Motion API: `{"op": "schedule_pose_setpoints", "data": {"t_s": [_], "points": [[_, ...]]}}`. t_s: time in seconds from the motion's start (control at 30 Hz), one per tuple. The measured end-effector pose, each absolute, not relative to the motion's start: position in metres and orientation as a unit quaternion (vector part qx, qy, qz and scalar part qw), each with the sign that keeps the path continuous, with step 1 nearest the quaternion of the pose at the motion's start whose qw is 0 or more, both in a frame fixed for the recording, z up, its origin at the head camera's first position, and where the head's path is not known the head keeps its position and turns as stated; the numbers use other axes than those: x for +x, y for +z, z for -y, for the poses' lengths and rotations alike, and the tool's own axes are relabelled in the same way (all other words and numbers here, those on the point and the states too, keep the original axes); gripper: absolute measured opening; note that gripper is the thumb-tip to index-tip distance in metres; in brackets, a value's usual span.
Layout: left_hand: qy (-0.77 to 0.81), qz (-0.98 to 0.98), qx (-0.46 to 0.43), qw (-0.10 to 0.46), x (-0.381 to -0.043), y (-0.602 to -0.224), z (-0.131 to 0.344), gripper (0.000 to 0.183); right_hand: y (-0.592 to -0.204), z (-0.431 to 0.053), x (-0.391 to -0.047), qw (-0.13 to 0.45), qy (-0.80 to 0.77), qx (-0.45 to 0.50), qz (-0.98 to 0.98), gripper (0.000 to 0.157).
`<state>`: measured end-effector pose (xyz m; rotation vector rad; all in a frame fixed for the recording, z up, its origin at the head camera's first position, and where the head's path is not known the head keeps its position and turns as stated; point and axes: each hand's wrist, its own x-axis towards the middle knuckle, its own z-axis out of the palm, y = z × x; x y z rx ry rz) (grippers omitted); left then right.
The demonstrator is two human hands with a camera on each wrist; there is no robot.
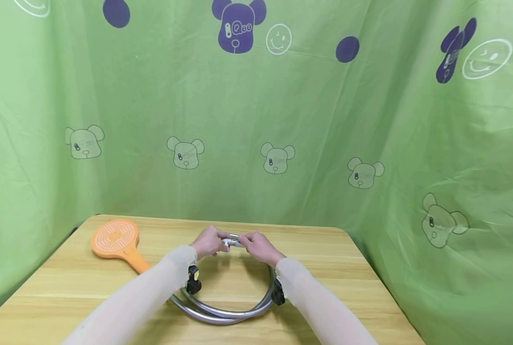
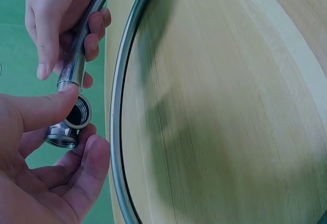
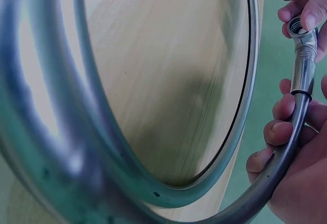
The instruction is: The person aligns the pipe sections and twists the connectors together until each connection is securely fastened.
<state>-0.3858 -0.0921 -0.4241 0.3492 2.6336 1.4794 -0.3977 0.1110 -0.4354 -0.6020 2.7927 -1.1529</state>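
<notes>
My left hand [image 1: 209, 241] pinches a small chrome tee fitting [image 2: 64, 134] between thumb and fingers. The fitting has round threaded openings, one of them facing the left wrist camera. My right hand [image 1: 260, 247] grips a silver shower hose [image 3: 287, 155] just behind its metal end sleeve [image 3: 303, 75]. Sleeve and fitting are in line and meet, with some screw thread [image 3: 306, 53] showing between them. Both hands are held above the far part of the table. The rest of the hose loops down toward me, resting on the wood.
An orange shower head [image 1: 115, 237] lies face up at the table's left, its handle [image 1: 136, 261] partly behind my left forearm. The light wooden table [image 1: 325, 268] has green patterned curtains [image 1: 230, 105] behind it and at both sides.
</notes>
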Motion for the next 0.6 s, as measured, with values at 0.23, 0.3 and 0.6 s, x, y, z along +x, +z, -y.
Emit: {"op": "schedule_pose_setpoints", "data": {"t_s": [0.23,0.3,0.6], "points": [[0.489,-0.863,0.119,0.053,-0.3872,-0.4223,0.0917,0.043,-0.4335,-0.1122,-0.392,0.035,-0.406,-0.187,-0.894,0.033],[0.493,-0.86,0.12,0.054,-0.387,-0.4213,0.0914,0.042,-0.433,-0.1133,-0.3915,0.036,-0.411,-0.191,-0.891,0.031],[0.495,-0.86,0.118,0.049,-0.386,-0.422,0.0905,0.043,-0.4367,-0.1188,-0.396,0.034,-0.398,-0.23,-0.888,0.017]]}}
